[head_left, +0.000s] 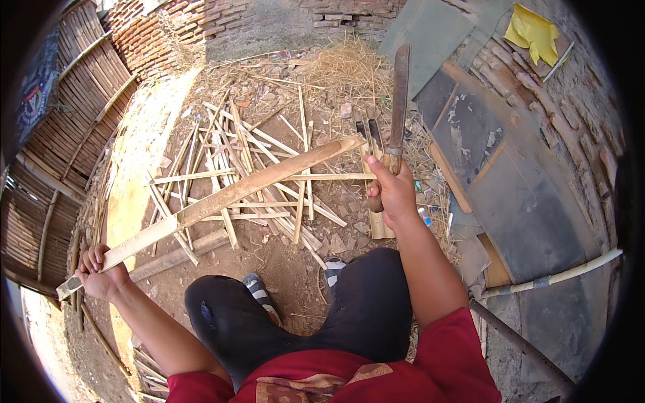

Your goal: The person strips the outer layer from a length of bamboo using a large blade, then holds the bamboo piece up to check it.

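My left hand (105, 277) is closed around the lower left end of a long split bamboo slat (262, 178). The slat slants up across the view, and its far tip reaches close to my right hand (392, 191). That hand is wrapped round the wooden handle of a machete (401, 94), whose blade points up and away from me. Blade and slat look apart. Below the slat, thin bamboo strips (195, 176) lie criss-crossed in a loose pile on the dirt. Partly behind my right hand are split bamboo pieces (381, 227).
Dry straw (349, 70) lies beyond the pile, before a brick wall (262, 23). Dark flat panels (531, 195) lean along the right side, with a yellow sheet (532, 32) above them. A bamboo-slat wall (87, 87) stands at left. My sandalled feet (259, 290) are near the pile.
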`<state>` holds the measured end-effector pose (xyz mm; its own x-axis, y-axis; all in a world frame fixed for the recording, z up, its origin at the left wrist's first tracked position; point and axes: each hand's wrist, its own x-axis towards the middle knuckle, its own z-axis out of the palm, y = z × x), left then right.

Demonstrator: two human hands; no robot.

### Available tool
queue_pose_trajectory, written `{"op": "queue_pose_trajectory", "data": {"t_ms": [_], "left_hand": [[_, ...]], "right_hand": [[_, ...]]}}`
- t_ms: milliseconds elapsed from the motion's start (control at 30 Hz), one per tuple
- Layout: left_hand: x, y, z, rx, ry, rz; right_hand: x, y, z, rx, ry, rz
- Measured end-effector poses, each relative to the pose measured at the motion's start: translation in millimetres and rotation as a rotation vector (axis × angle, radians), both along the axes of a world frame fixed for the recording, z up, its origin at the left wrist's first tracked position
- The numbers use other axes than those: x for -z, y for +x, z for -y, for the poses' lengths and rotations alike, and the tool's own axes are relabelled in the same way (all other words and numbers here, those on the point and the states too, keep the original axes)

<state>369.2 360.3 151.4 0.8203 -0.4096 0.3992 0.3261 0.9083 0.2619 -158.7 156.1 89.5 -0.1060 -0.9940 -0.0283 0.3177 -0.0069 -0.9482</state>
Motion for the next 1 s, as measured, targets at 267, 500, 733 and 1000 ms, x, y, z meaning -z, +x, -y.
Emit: {"op": "queue_pose_trajectory", "data": {"t_ms": [267,500,733,1000], "left_hand": [[25.6,21.4,-37.9,-0.099,0.092,-0.109],[87.1,56.8,-42.4,-0.212,0.606,-0.253],[192.7,63.3,-66.8,-0.154,0.961,-0.409],[260.2,42.5,-109.6,0.126,1.490,-0.399]], "right_hand": [[-37.5,73.6,2.6,0.007,-0.068,0.140],[-58.5,111.2,-10.2,0.079,-0.113,0.217],[-36.7,130.0,-21.5,0.022,-0.179,0.061],[-28.0,150.2,-30.1,-0.034,-0.201,-0.118]]}}
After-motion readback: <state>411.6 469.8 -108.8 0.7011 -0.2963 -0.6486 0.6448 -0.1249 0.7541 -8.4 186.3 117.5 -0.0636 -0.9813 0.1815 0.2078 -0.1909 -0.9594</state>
